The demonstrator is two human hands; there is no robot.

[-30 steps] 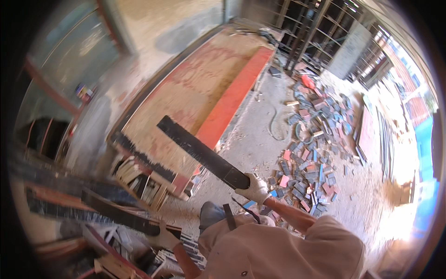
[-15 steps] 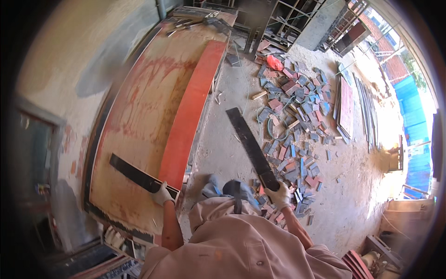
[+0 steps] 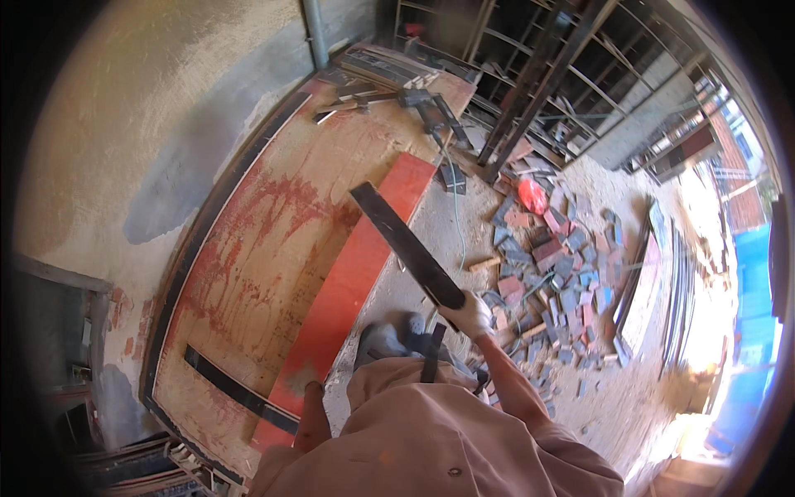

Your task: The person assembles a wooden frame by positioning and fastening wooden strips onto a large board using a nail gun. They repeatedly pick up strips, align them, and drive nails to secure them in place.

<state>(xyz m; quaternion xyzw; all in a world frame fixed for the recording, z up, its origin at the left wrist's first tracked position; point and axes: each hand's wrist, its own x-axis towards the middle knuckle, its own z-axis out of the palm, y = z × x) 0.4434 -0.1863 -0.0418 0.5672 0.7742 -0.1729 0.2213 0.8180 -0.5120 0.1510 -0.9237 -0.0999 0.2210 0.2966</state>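
My right hand (image 3: pixel 469 315), in a pale glove, is closed round the near end of a long narrow black board (image 3: pixel 406 244). That board slants up and leftward, its far end passing over a long red board (image 3: pixel 356 277) on the worktable (image 3: pixel 248 240). My left hand (image 3: pixel 308 379) is over the near part of the red board, smeared by motion, so its fingers cannot be made out. Just left of it, a second black board (image 3: pixel 236 389) lies flat on the table, its right end across the red board.
A power tool with a cord (image 3: pixel 426 108) and scrap strips (image 3: pixel 348 103) are at the table's far end. Many red, black and blue offcuts (image 3: pixel 563 265) and a red plastic bag (image 3: pixel 532 196) cover the floor to the right. Long sheets (image 3: pixel 642 282) lie beyond; metal racks (image 3: pixel 530 74) stand behind.
My right hand has swung its black board leftward, over the red board. My left hand has let go of the other black board, which lies on the table. The view has turned.
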